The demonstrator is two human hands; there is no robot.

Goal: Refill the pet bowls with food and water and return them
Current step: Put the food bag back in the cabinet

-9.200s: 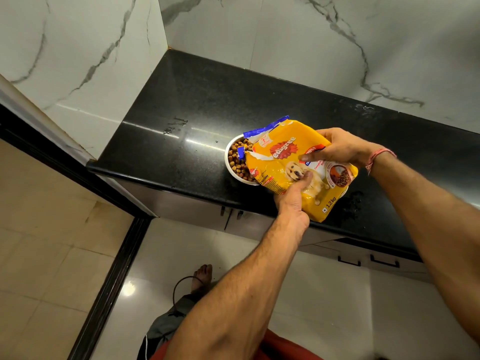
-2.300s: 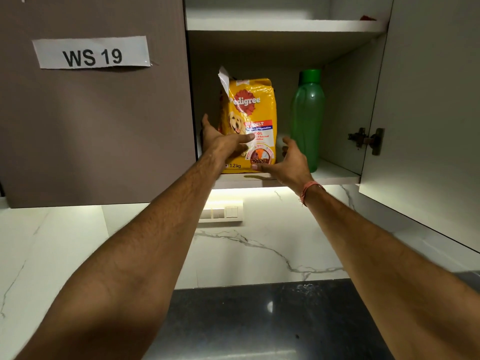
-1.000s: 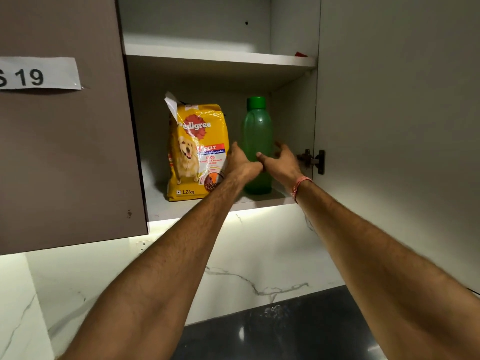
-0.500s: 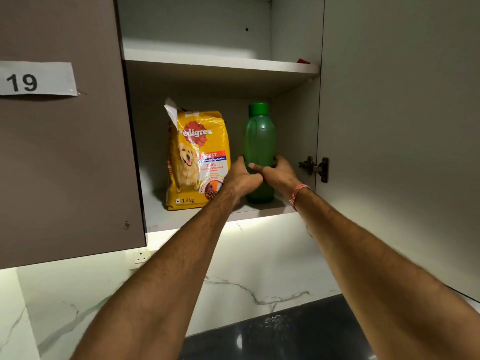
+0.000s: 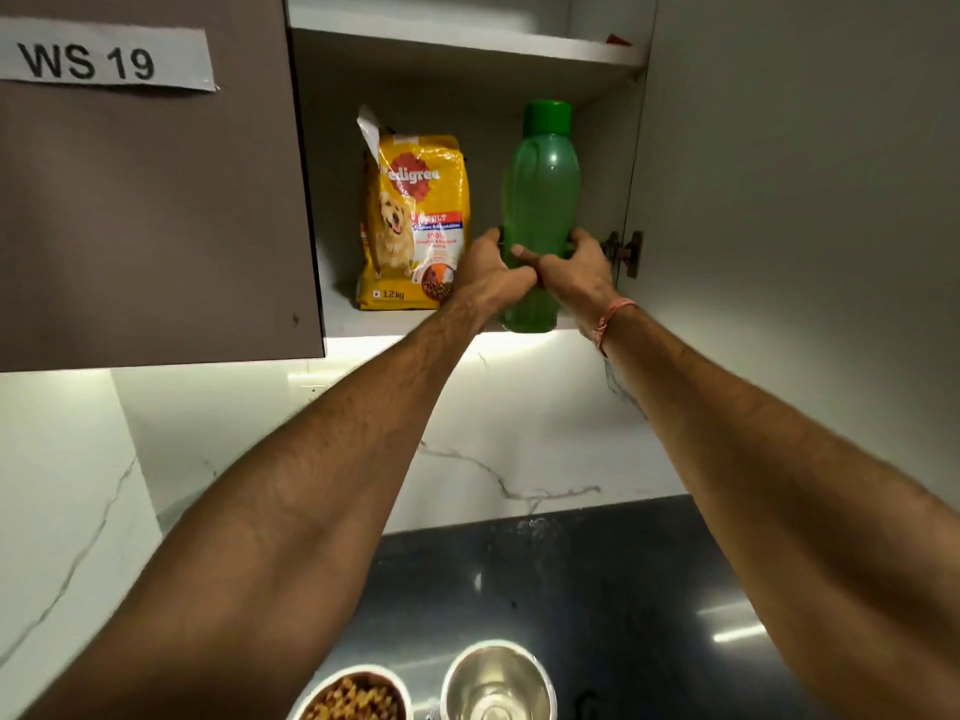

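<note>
- Closed cupboard door [image 5: 150, 200] at far left, paper label on it; no hazard there, well apart from both hands.
- Yellow food bag [image 5: 413, 220] upright on the shelf [image 5: 343, 319], just beside the left hand; torn top flap open, so a knock from a withdrawing wrist could probably tip it and spill kibble off the shelf edge.
- Left hand [image 5: 491, 275] curled round the lower left side of the green bottle [image 5: 540, 210], thumb across its front.
- Bottle upright at the front edge of the shelf, cap on, base seemingly just at or off the lip; smooth plastic, likely heavy if full, so a low two-handed hold risks the top swinging forward on the way down.
- Right hand [image 5: 576, 270] wrapped round the lower right side of the bottle, close to the hinge [image 5: 626, 252]; knuckles could catch it.
- Open cupboard door [image 5: 805, 200] at right, near the right forearm; possible bump.
- Down on the dark worktop [image 5: 649, 563]: bowl of kibble [image 5: 356, 698] and empty steel bowl [image 5: 496, 678] side by side, directly below; a dropped bottle would likely scatter the food.
</note>
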